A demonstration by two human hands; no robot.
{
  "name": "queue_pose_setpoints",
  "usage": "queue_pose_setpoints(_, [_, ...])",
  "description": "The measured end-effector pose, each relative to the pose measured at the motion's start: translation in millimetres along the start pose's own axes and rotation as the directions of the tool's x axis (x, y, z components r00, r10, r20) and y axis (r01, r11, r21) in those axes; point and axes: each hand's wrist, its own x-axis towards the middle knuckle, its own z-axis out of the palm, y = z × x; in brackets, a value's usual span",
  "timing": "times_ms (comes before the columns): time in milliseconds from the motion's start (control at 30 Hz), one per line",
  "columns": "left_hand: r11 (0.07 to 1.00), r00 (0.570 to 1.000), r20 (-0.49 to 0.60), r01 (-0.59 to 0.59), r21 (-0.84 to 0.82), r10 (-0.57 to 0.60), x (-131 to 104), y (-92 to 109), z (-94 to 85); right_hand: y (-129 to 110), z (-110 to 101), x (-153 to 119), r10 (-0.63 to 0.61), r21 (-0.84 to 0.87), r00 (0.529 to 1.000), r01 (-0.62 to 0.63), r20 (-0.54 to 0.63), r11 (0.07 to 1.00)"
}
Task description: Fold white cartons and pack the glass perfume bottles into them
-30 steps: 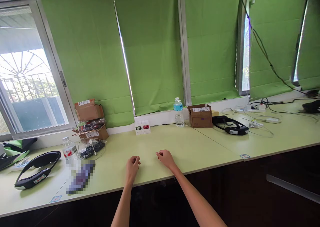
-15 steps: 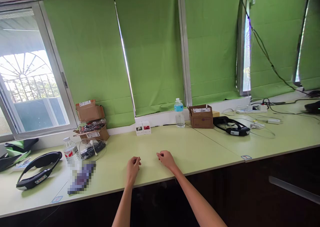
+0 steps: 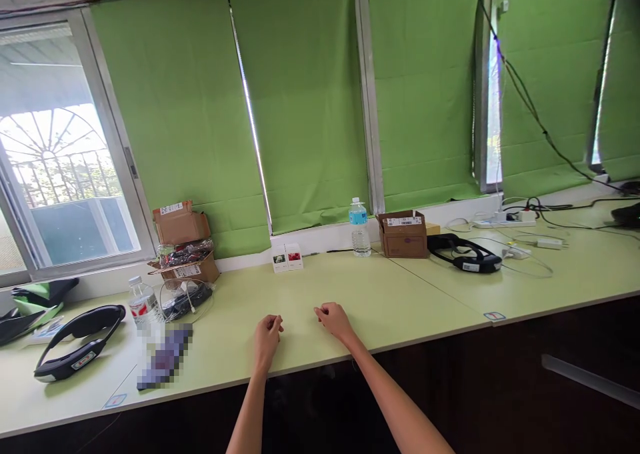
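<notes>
My left hand (image 3: 268,339) rests near the front edge of the pale yellow-green table (image 3: 400,307), its fingers curled closed. A short gap to the right, my right hand (image 3: 334,321) lies on the tabletop as a loose fist, thumb against the bent index finger. Nothing shows in either hand. Beyond them, two small cards (image 3: 287,257), one with a white picture and one with a red one, stand against the low white ledge. A water bottle (image 3: 359,229) with a blue label is upright behind my right hand.
Left side: a headset (image 3: 83,361), a bottle with a red label (image 3: 145,307), a pixelated dark item (image 3: 167,357), stacked cardboard boxes (image 3: 181,224) and bundled cables (image 3: 187,301). Right side: an open brown box (image 3: 403,235), another headset (image 3: 465,257), a power strip (image 3: 505,221) and loose cables. Green blinds (image 3: 300,107) hang behind.
Both hands keep the same place and closed shape. Only the camera's view has shifted very slightly.
</notes>
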Motion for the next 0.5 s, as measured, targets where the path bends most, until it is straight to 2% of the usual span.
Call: queue_pose_setpoints(500, [1.000, 1.000, -0.017, 0.014, -0.008, -0.014, -1.4, 5.5, 0.5, -1.7, -2.0, -2.0, -0.003, 0.006, 1.000, 0.003, 0.005, 1.000])
